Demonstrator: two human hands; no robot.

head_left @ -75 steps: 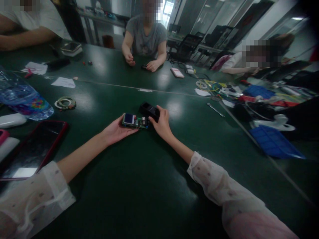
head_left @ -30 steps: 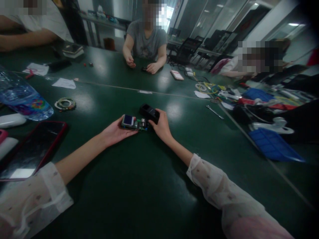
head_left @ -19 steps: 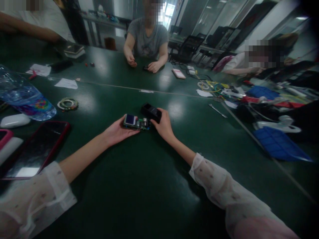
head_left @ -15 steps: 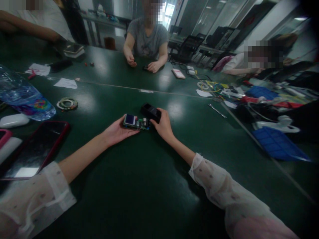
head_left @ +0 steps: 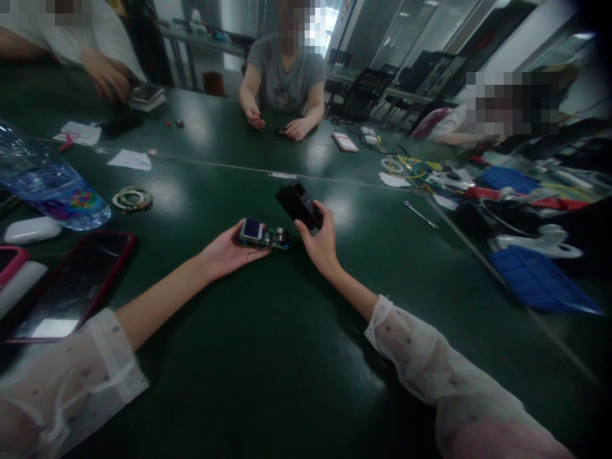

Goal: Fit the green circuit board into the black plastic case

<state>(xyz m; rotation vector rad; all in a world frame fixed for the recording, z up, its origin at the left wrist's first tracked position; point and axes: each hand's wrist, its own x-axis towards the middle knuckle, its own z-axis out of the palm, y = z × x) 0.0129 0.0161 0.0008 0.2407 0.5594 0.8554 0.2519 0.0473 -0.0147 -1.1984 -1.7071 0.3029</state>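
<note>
My left hand is closed around one end of a green circuit board, which carries a small square screen facing up. Its other end sticks out to the right. In my right hand is a black plastic case, tilted, with a rectangular opening near its far end. The fingers grip the case by its near right end. Case and board are apart, the case a little above and to the right of the board. Both are held over the dark green table.
On the left are a large plastic bottle, a phone, a white earbud case and bracelets. A wrench, blue trays and tangled cables lie right. A person sits opposite; others sit left and right.
My right hand has raised and tilted the black case, moving it away from the board. My left hand keeps the board nearly in place. At far left, another person's hand has come to the stacked items.
</note>
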